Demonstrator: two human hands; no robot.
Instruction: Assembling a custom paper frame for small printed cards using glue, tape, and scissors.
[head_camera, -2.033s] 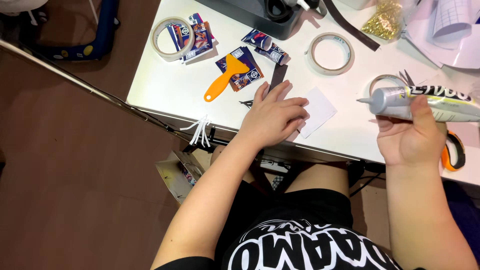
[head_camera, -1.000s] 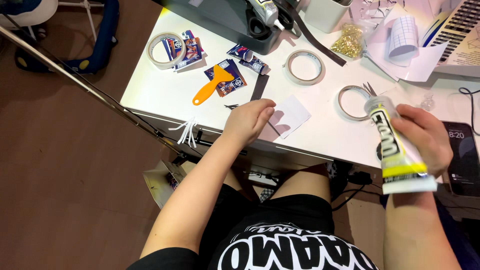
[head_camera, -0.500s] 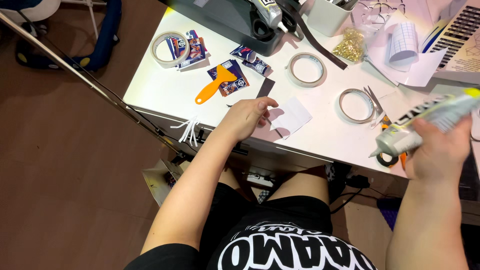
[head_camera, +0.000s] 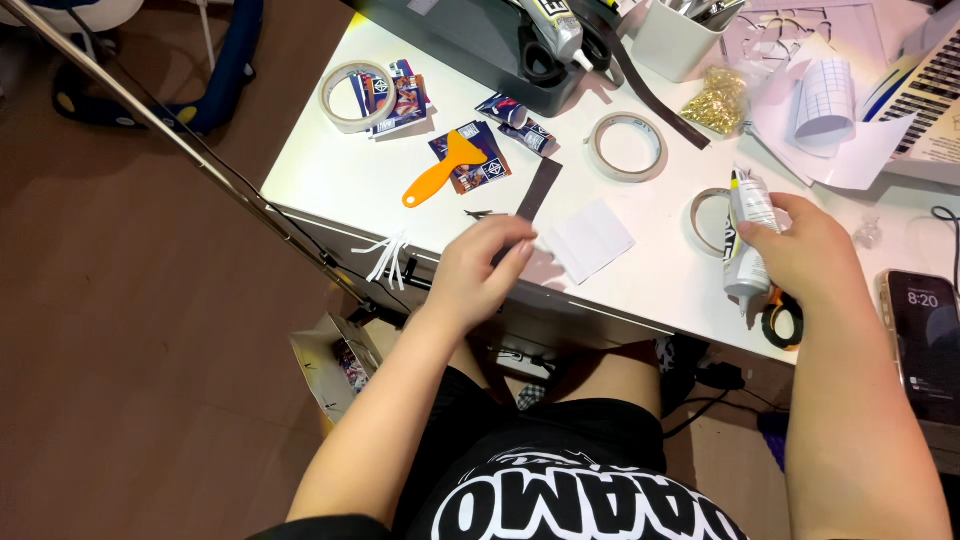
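Grey glue tube (head_camera: 748, 236) now upright in right hand (head_camera: 810, 262).

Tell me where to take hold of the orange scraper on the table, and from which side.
Grip the orange scraper by its narrow handle, which points down-left toward the table's near edge. Come from that side with the left hand, the nearer one. The wide blade end lies on the printed cards, so it's probably awkward to pinch.
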